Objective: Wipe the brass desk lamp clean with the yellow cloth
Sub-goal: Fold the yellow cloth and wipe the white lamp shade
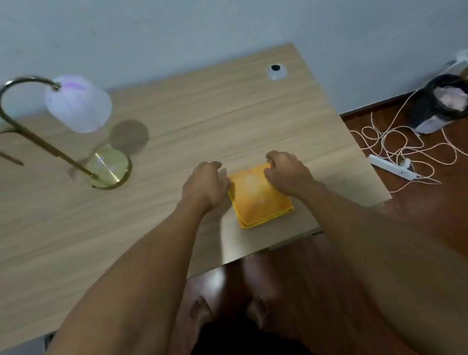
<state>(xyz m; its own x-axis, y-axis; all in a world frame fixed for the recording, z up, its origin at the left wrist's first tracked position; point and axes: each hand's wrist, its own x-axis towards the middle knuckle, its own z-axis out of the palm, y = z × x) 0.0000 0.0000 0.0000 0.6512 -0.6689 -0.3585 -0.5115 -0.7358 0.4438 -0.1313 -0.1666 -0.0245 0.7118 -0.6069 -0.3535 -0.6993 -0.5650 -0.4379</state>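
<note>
A folded yellow cloth [258, 198] lies flat on the wooden desk [51, 239] near its right front corner. My left hand [205, 186] rests at the cloth's left far edge with curled fingers. My right hand [287, 171] pinches the cloth's far right corner. The brass desk lamp [33, 130] stands upright at the left of the desk, well away from both hands. It has a round brass base [110, 168], a curved stem and a white frosted shade [78, 103].
A small white and black round object [277, 71] sits at the desk's far right. On the brown floor to the right lie a tangled cord [425, 145], a white power strip [392, 169] and a black bin [443, 103]. A grey wall is behind the desk.
</note>
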